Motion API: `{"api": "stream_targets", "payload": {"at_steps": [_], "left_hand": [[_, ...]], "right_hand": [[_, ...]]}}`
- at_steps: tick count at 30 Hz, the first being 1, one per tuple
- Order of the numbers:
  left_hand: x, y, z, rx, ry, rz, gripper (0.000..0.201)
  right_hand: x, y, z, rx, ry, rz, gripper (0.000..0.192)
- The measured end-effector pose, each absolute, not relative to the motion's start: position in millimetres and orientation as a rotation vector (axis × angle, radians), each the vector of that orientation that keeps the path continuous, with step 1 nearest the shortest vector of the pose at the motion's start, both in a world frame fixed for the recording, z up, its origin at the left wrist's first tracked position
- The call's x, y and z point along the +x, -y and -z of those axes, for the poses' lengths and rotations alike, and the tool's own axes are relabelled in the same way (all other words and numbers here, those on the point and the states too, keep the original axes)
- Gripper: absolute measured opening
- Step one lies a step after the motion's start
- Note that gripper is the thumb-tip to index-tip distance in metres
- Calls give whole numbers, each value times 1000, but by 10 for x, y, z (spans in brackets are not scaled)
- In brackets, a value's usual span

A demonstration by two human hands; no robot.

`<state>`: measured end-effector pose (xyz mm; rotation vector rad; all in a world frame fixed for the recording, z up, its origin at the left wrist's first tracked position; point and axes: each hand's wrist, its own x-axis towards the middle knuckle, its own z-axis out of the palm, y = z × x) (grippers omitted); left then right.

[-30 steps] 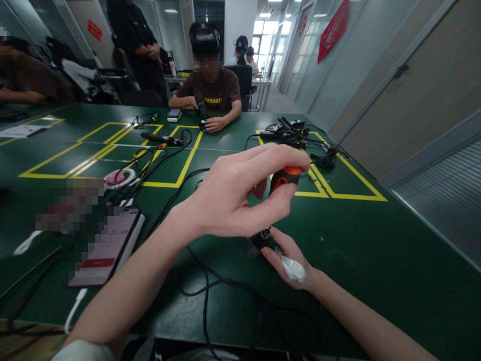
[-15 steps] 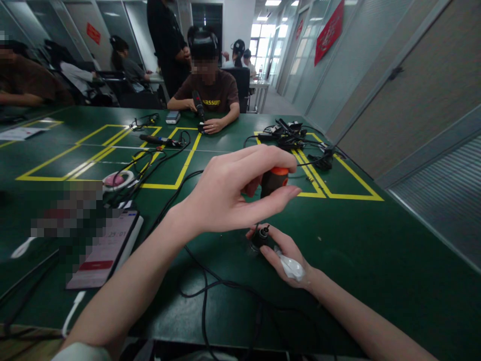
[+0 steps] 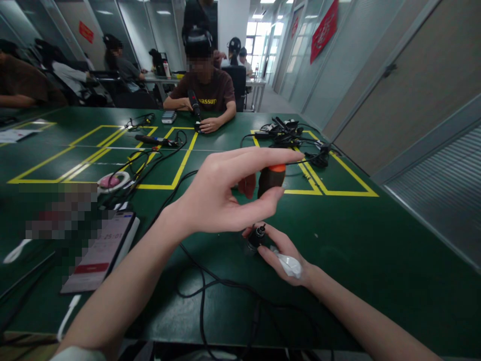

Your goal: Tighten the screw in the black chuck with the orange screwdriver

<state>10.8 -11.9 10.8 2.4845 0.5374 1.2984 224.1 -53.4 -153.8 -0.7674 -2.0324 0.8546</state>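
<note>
A left hand (image 3: 221,195) pinches the black-and-orange screwdriver handle (image 3: 271,179) between thumb and fingertips above the green table (image 3: 376,250), forearm reaching in from lower left. Below it, the right hand (image 3: 280,248), palm up on the table, fingers curled around a small black connector (image 3: 257,236) on a floppy cable (image 3: 203,296). The rigid, light handle probably suits a fingertip grip near its orange cap
</note>
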Motion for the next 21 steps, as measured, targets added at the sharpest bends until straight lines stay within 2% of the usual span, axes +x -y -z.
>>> {"api": "stream_targets", "payload": {"at_steps": [6, 13, 21], "left_hand": [[102, 56, -77, 2574, -595, -1372, 17], [129, 48, -48, 2583, -515, -1376, 13], [91, 86, -92, 2461, -368, -1180, 38]], "right_hand": [[2217, 547, 1533, -795, 2008, -824, 34], [2216, 542, 1529, -773, 2005, -815, 34], [2213, 525, 1566, -760, 2011, -786, 36]]}}
